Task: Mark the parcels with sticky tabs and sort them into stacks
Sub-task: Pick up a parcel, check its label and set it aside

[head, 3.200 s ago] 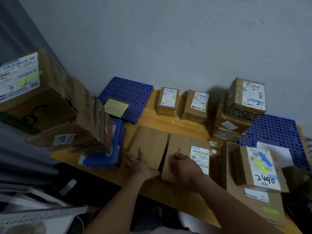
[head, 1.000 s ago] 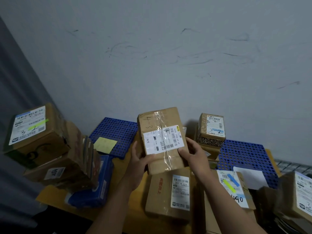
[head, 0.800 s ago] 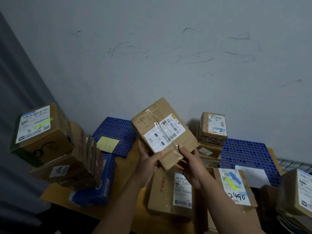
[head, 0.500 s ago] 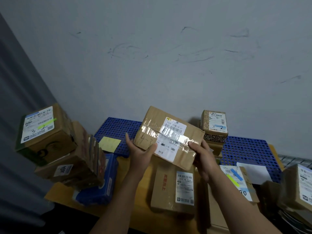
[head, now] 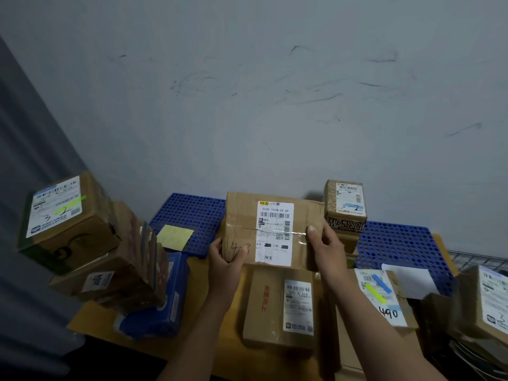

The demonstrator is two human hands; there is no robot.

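Left hand [head: 224,264] grips the lower left corner of a brown cardboard parcel with a white shipping label [head: 242,215], thumb across the front face just beside the handwritten "4-3", fingers curled behind it. Right hand [head: 327,248] holds the same parcel at its right edge, thumb pressed on the front near a strip of clear tape, the other fingers hidden behind the box. Both hands carry the parcel raised above the yellow-orange table [head: 93,317], its labelled face turned to the camera and the label upright. Directly below it a flat brown cardboard parcel with red print and a white label [head: 264,306] lies on the table. To the right lies a brown parcel bearing a blue tab and a yellow-green tab over the number "490" [head: 382,295], with a white sheet of paper [head: 409,279] beside it on a blue perforated plastic mat [head: 398,246]. Behind the right hand a small patterned cardboard box with a blue tab [head: 345,207] tops a short stack. At the left a large brown box with a green tab on its label [head: 66,215] sits on other cartons, next to a blue wrapped package [head: 170,295]. A pale yellow sticky-note pad [head: 174,236] rests on a second blue perforated mat [head: 192,213] near the grey wall
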